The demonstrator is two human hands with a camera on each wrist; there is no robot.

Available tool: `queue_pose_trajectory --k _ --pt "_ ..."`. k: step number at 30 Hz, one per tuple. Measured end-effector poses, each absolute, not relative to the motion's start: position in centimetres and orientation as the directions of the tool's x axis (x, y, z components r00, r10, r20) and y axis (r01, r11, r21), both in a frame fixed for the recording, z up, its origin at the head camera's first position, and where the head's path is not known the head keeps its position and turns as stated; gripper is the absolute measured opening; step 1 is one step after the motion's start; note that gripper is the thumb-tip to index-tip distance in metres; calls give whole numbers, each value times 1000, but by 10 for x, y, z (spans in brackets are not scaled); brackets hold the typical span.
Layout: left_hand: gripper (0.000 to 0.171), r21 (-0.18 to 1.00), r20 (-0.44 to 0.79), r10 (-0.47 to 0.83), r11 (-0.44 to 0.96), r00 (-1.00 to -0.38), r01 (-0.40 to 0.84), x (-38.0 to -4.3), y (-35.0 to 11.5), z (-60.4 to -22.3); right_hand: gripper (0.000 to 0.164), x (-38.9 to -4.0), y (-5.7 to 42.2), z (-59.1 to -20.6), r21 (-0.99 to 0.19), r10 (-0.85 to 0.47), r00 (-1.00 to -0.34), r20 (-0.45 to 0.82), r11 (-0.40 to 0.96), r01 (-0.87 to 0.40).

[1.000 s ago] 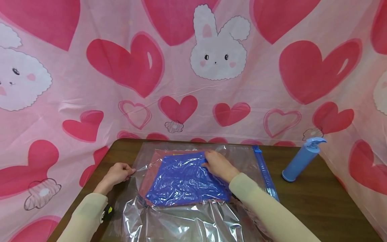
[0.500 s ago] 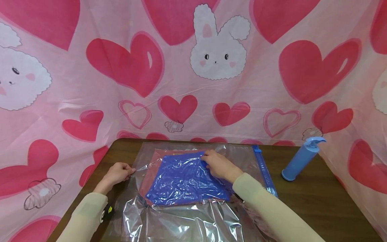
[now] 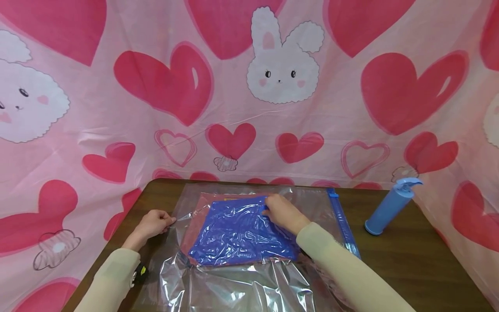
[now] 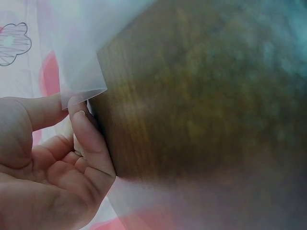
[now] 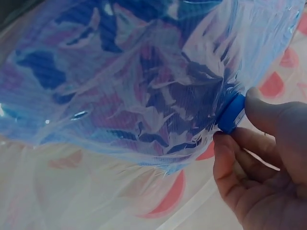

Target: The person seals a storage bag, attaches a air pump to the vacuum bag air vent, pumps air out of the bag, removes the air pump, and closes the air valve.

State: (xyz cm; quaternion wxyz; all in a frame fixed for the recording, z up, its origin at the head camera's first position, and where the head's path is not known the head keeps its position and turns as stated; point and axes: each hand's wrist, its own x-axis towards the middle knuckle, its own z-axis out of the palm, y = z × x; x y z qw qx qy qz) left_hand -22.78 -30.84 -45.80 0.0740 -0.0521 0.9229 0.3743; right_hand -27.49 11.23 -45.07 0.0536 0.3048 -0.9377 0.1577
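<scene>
A clear plastic vacuum storage bag (image 3: 312,203) lies across the table with folded blue cloth (image 3: 238,229) inside it, and something red shows beneath the blue. My left hand (image 3: 153,223) pinches the bag's left edge between thumb and fingers; in the left wrist view the clear film (image 4: 81,72) rises from the fingertips. At the upper right of the blue cloth, my right hand (image 3: 284,212) pinches a round blue valve cap (image 5: 232,114) between thumb and fingers. The film is wrinkled around the cap. In the head view the hand hides the cap.
A light blue hand pump (image 3: 390,210) stands at the right of the brown wooden table (image 3: 425,264). A blue zip strip (image 3: 341,216) runs along the bag's right side. Behind the table hangs a pink curtain (image 3: 241,108) with hearts and rabbits.
My right hand shifted slightly right with its fingers turning, then came back left at the same spot. The left hand keeps its place on the bag's edge.
</scene>
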Motion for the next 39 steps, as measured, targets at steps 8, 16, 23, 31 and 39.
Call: queue_pose_trajectory --k 8,16,23,31,39 --pt "25 684 -176 -40 713 -984 -151 -229 -308 -459 32 -270 113 -447 -294 -444 -882 155 832 -471" --pt "25 679 -182 -38 718 -983 -154 -230 -311 -460 34 -265 117 -448 -126 -614 -782 105 772 -623" --pt "25 681 -189 -35 715 -981 -156 -229 -310 -460 24 -266 117 -450 -165 -607 -784 131 766 -621" --pt "24 682 -191 -36 714 -981 -159 -230 -310 -460 23 -268 113 -452 -244 -509 -836 205 800 -548" --pt "24 684 -194 -35 711 -980 -161 -230 -310 -460 31 -267 109 -451 -314 -384 -904 191 848 -426"
